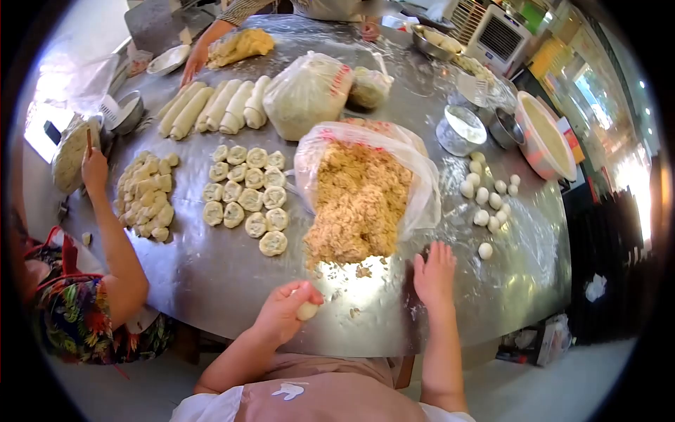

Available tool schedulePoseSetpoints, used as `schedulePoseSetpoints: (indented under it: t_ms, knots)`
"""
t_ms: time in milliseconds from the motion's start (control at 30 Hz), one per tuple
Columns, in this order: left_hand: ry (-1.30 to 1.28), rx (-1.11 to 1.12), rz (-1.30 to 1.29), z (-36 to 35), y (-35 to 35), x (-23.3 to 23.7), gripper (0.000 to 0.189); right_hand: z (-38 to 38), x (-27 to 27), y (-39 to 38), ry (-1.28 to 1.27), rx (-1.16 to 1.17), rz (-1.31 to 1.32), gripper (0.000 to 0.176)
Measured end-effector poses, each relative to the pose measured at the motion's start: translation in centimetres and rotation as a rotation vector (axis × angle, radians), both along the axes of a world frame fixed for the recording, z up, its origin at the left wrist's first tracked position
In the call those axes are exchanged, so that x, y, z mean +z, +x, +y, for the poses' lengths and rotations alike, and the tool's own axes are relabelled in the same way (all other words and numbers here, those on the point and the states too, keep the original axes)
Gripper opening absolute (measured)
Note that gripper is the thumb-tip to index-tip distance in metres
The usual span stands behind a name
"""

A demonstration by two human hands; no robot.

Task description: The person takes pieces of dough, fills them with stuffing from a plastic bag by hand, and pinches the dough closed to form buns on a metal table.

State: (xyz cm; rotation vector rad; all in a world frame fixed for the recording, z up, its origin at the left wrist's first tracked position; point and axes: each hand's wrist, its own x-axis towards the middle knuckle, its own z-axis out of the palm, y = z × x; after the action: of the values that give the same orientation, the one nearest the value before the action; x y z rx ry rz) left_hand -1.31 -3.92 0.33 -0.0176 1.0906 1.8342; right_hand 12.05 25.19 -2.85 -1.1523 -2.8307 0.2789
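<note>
My left hand (283, 313) is closed around a small pale dough ball (306, 311) near the table's front edge. Stretched out flat on the metal table, my right hand (435, 273) has its fingers extended and holds nothing. Ahead of both hands lies a large heap of crumbly brown filling (358, 204), spilling from an opened clear plastic bag (420, 184). Loose crumbs are scattered between the hands and the heap. Beyond my right hand sit several round white dough balls (485, 251) in a loose group.
Flat round dough pieces (273, 243) stand in rows left of the filling, beside cut dough lumps (145, 197). Long dough rolls (234, 107) and a tied bag (307, 95) lie behind. A pink tub (541, 137) stands right. Co-workers' hands (94, 171) are at left and back.
</note>
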Motion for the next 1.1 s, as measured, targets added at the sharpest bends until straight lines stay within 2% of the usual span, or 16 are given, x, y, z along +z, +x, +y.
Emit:
schedulePoseSetpoints:
  t_ms: [100,167,267,367,500,567,633,667,767,867,967,1000,1033,1100]
  knots:
    - [0.014,0.033,0.049,-0.5,-0.1,-0.6,0.032,-1.9,-0.6,-2.3,-0.157,-0.051,-0.032,0.069]
    - [0.077,0.075,0.029,-0.6,0.1,-0.5,0.032,-5.0,-0.6,-3.0,-0.205,0.004,-0.046,0.074]
    - [-0.124,0.139,-0.051,0.5,0.1,1.8,0.032,-10.9,-0.9,-3.8,-0.214,0.063,0.041,0.079]
    - [-0.111,0.166,-0.106,1.2,0.2,2.1,0.033,-15.1,-1.7,-5.3,-0.236,0.145,0.109,0.086]
    - [0.144,0.112,-0.008,0.4,0.2,0.1,0.04,-17.2,-1.3,-7.0,-0.273,0.216,0.157,0.09]
    - [0.227,0.154,-0.045,0.2,0.2,0.6,0.046,-16.5,-0.9,-6.4,-0.427,0.311,0.182,0.086]
    - [0.126,0.179,-0.104,-0.4,0.0,0.1,0.051,-14.9,0.9,-5.4,-0.656,0.399,0.245,0.084]
    - [0.076,0.189,-0.131,-0.6,-0.1,-0.2,0.053,-14.3,2.6,-4.3,-0.698,0.395,0.372,0.074]
    - [0.084,0.167,-0.136,-1.0,-0.4,-0.8,0.054,-10.2,1.8,0.2,-0.213,0.274,0.465,0.055]
    - [0.06,0.156,-0.119,-0.7,-0.5,-1.0,0.055,-5.0,0.8,4.4,0.083,0.009,0.438,0.052]
    - [-0.033,0.171,-0.093,0.6,-0.3,-0.6,0.055,-3.4,-1.1,6.7,-0.055,-0.19,0.393,0.051]
    - [0.105,0.157,-0.124,0.4,-0.3,-1.7,0.051,-3.9,-1.2,6.3,-0.167,-0.207,0.395,0.049]
    - [0.118,0.176,-0.136,0.9,-0.1,-1.0,0.046,-5.0,-1.5,5.6,-0.02,-0.101,0.425,0.044]
    - [0.139,0.217,-0.155,2.3,0.3,1.1,0.038,-7.1,-1.7,3.8,-0.186,0.0,0.484,0.036]
